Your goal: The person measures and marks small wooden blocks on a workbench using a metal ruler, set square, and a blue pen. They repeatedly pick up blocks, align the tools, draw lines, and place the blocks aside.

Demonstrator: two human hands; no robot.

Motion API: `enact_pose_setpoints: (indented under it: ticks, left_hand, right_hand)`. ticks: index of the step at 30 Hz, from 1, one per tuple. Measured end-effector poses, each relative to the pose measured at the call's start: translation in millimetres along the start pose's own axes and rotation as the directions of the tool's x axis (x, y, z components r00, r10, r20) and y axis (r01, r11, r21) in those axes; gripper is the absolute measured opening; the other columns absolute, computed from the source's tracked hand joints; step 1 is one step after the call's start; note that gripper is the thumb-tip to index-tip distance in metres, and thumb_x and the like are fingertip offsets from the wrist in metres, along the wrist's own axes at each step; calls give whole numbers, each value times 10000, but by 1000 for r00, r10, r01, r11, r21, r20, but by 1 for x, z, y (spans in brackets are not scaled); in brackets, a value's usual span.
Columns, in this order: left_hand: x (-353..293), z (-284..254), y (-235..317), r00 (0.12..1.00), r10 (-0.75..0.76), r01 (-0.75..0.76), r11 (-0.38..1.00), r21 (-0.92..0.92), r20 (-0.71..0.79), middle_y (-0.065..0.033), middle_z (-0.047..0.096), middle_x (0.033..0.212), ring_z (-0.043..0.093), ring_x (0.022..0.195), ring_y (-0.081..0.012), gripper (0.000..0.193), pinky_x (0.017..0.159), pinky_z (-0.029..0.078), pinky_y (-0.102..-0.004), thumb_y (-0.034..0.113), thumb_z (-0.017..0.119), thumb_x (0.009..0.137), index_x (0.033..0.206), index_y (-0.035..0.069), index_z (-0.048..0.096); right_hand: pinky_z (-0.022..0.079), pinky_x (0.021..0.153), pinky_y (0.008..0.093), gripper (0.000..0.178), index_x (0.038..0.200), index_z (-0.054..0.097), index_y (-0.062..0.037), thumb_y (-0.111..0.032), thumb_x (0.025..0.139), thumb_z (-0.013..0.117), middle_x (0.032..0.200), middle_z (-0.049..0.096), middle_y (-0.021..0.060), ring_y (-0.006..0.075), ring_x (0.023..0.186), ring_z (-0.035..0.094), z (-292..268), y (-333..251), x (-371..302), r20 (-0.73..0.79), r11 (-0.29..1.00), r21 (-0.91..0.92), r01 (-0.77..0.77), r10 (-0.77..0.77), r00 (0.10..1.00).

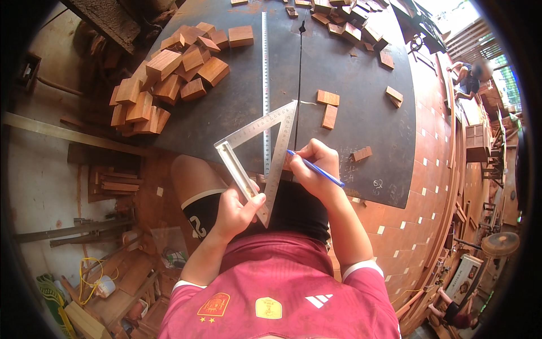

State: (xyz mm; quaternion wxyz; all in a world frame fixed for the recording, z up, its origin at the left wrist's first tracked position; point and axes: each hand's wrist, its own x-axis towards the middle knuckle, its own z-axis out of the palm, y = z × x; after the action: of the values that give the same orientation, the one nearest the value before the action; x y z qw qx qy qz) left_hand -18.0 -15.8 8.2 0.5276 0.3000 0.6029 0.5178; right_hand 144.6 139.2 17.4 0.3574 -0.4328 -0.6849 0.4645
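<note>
My left hand (241, 213) is closed on the thick edge of a silver triangular set square (248, 131), close to my lap. In my right hand (317, 164) is a blue pen (327, 176), its tip end beside the square's slanted edge. A small piece of reddish wood shows between the square and my right fingers, mostly hidden. Beneath the square a long steel ruler (265, 62) lies on the dark tabletop (237, 85), pointing away from me. Two small wooden blocks (329, 117) lie just beyond my right hand, and another block (361, 153) sits to its right.
A heap of wooden blocks (164, 65) covers the table's left side. More blocks (351, 33) are scattered at the far right, with a single block (394, 96) nearer. A dark slot (300, 68) runs along the tabletop. Two other people (471, 76) are off to the right.
</note>
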Motion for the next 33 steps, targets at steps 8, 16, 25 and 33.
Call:
enact_pose_setpoints:
  ticks: [8, 16, 25, 33]
  left_hand:
    - [-3, 5, -2, 998, 50, -49, 997, 59, -24, -46, 631, 741, 554, 494, -65, 213, 442, 421, -204, 98, 690, 946, 1090, 8, 561]
    - [-3, 4, -5, 997, 70, -69, 996, 48, -16, -45, 631, 745, 555, 499, -66, 216, 442, 418, -204, 96, 685, 948, 1091, 13, 545]
    - [-3, 6, -6, 997, 78, -77, 995, 62, -24, -41, 632, 746, 563, 510, -66, 201, 444, 419, -206, 82, 688, 951, 1085, 13, 554]
    - [-3, 5, -7, 998, 67, -67, 998, 18, -13, -40, 633, 745, 581, 522, -69, 211, 453, 446, -204, 83, 689, 957, 1103, 13, 553]
  right_hand:
    - [528, 547, 300, 195, 688, 596, 25, -66, 791, 734, 656, 713, 162, 140, 605, 694, 1, 0, 0, -14, 1000, 12, -7, 7, 1000]
    - [531, 550, 302, 199, 687, 592, 27, -63, 793, 734, 654, 707, 158, 134, 606, 689, 2, 4, 0, -9, 1000, 20, -17, 17, 1000]
    - [491, 521, 304, 189, 655, 580, 19, -52, 748, 727, 594, 642, 134, 119, 544, 607, 1, 2, -1, 66, 1000, -11, 25, -25, 998]
    - [458, 502, 300, 159, 654, 576, 1, -46, 713, 716, 562, 577, 89, 117, 517, 564, -7, -14, -19, 202, 998, -14, 61, -57, 978]
